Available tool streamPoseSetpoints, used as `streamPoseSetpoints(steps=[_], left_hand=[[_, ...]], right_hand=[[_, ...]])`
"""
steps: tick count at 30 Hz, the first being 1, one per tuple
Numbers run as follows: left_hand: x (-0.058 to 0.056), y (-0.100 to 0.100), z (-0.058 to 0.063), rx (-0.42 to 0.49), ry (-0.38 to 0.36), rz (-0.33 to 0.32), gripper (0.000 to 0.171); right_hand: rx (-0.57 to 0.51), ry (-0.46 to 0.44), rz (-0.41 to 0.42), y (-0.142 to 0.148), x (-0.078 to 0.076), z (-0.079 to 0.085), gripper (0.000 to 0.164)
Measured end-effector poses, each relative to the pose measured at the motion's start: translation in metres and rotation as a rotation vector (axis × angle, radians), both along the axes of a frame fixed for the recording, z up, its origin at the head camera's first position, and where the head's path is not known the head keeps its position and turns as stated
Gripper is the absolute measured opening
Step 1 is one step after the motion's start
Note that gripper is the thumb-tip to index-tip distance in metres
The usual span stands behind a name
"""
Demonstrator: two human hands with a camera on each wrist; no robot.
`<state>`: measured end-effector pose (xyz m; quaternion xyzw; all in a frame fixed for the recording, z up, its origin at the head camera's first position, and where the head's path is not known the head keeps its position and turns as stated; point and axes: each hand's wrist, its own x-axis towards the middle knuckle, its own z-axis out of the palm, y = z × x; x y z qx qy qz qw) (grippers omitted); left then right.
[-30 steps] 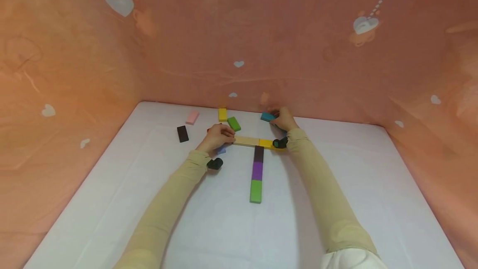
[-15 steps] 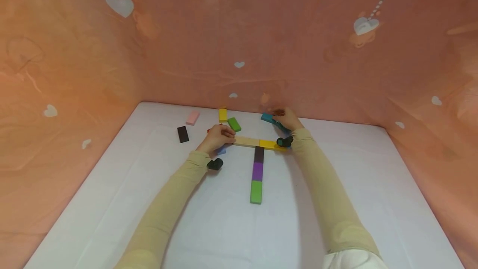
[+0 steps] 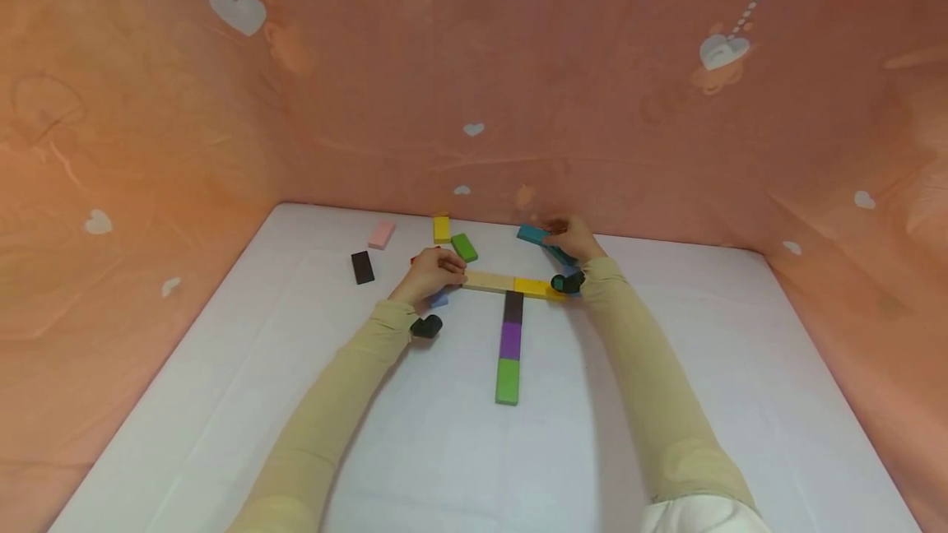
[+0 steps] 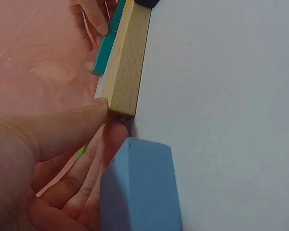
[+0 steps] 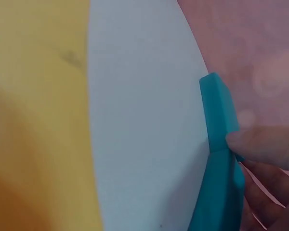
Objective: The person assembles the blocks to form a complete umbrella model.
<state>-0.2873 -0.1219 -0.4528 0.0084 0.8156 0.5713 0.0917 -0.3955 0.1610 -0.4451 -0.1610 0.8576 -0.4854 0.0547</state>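
Observation:
In the head view my left hand (image 3: 431, 274) is at the left end of a plain wooden block (image 3: 489, 280). The left wrist view shows its thumb and index finger pinching that end. A light blue block (image 4: 151, 187) lies just beside these fingers. My right hand (image 3: 576, 240) is near the back edge, holding a teal block (image 5: 219, 192) that meets a second teal block (image 5: 216, 108) end to end at a slight angle. Its thumb tip sits close to their seam, with the other fingers behind. A yellow block (image 3: 535, 288) continues the wooden one, partly covered by the right wrist camera.
Black (image 3: 513, 308), purple (image 3: 510, 340) and green (image 3: 507, 382) blocks form a column toward me from the wooden-yellow row. Loose pink (image 3: 381, 234), black (image 3: 362, 267), yellow (image 3: 441, 229) and green (image 3: 464, 247) blocks lie at the back left. An orange cloth wall (image 3: 474, 89) stands behind the table.
My right hand has shifted slightly to the right along the teal blocks, and more of the second one shows. The left hand stays in place at the wooden block.

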Motion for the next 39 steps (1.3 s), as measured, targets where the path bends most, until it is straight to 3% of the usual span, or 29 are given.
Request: streamPoseSetpoints(steps=[13,24,39], left_hand=[[-0.001,0.000,0.000,0.006,-0.011,0.012,0.022],[-0.002,-0.002,0.000,-0.031,0.037,-0.013,0.023],[0.000,-0.001,-0.001,-0.029,0.028,-0.011,0.022]], right_hand=[[0.065,-0.055,-0.052,-0.005,0.008,0.009,0.039],[0.042,-0.054,-0.066,-0.006,0.009,0.012,0.037],[0.059,-0.097,-0.111,-0.005,0.007,0.007,0.036]])
